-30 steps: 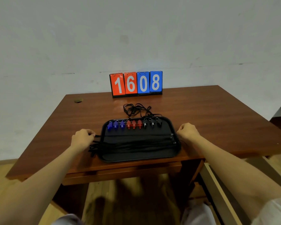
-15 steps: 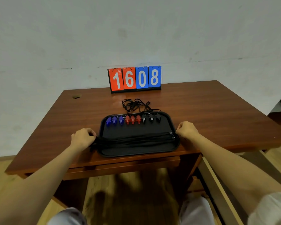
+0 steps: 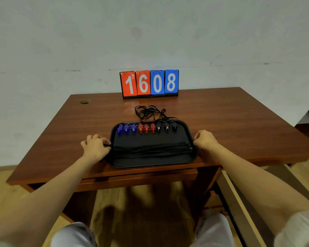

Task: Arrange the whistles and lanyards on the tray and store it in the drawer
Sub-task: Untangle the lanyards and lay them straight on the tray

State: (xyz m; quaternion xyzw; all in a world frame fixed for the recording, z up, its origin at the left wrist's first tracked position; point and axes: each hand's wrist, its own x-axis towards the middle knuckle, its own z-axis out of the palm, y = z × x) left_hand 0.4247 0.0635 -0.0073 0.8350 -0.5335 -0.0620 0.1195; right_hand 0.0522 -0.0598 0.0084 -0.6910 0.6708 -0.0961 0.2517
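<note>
The black tray [image 3: 150,164] lies on the brown surface [image 3: 239,122] right in front of me, close to the near edge. Its long side runs from left to right. My left hand [image 3: 95,147] is at the tray's left short end and my right hand [image 3: 204,139] is at its right short end, so each hand is just as near to it as the other. The whistles [image 3: 146,128] stand in a row along the far side of the tray: three blue, three red, three black. The lanyards [image 3: 150,148] lie stretched across the tray the long way, from one hand to the other. The fingers [image 3: 101,139] of my left hand are curled and seem to pinch the ends of the lanyards at the left rim. My right-hand fingers are curled at the right rim too, but I cannot tell if they hold the rim or the cord ends. A tangle of cords [image 3: 150,112] sits on the surface just behind the tray. The drawer [image 3: 141,177] is below the near edge, toward me. I think the tray must next come toward me and go down, kept level so nothing slides.
</note>
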